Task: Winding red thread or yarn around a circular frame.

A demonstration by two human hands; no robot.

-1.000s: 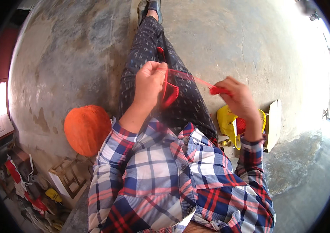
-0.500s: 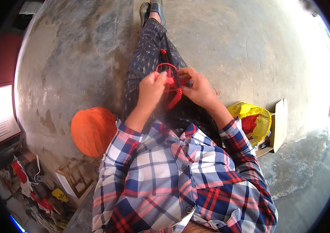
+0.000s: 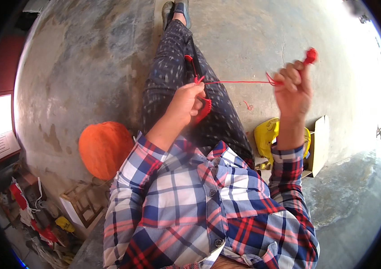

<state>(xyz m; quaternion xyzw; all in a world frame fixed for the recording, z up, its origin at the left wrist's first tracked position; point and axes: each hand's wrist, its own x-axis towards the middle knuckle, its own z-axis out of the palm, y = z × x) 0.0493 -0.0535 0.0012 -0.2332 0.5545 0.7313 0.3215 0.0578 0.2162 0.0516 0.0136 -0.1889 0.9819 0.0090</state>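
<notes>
pinching red cord (image 3: 240, 82), the left hand (image 3: 186, 104) sits above centre on my feed; the cord runs taut to the right hand (image 3: 294, 93) at upper right, its fingers curled around it beneath a small red bundle (image 3: 310, 55). i see a rounded orange bundle (image 3: 105, 150) at left.

Pretty bright daylight, mostly from the right, where the floor (image 3: 347, 85) washes out (serious glare), plus dark, bendy fisheye edges all round.
</notes>
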